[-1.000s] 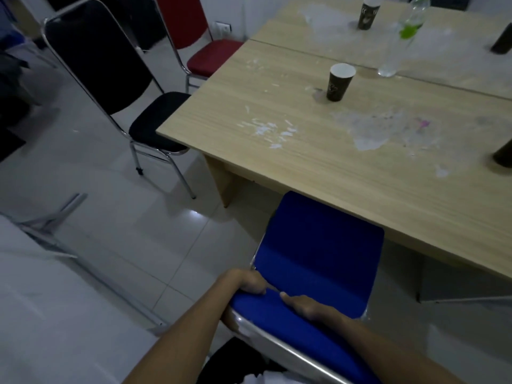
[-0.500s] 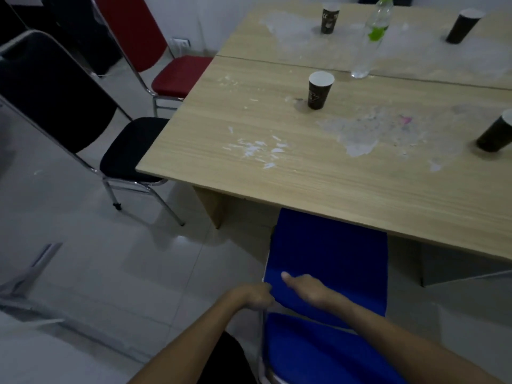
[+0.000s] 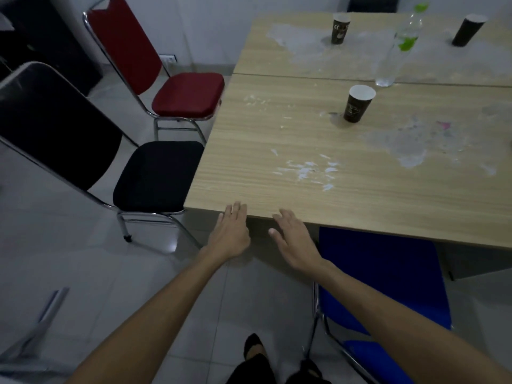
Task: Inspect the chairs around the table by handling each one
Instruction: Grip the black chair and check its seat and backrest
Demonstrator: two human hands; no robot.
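A blue chair stands tucked under the near edge of the wooden table, at the lower right. A black chair with a chrome frame sits at the table's left end, and a red chair stands behind it. My left hand and my right hand hover side by side, fingers spread and empty, just in front of the table's near left corner. Both hands are off the blue chair, to its left.
On the table stand dark paper cups, and a clear plastic bottle. White smears mark the tabletop. A metal frame lies on the tiled floor at lower left. My feet show at the bottom.
Both hands let go of the blue chair's backrest and moved left and forward to the table corner. The view swung left, showing more of the black and red chairs.
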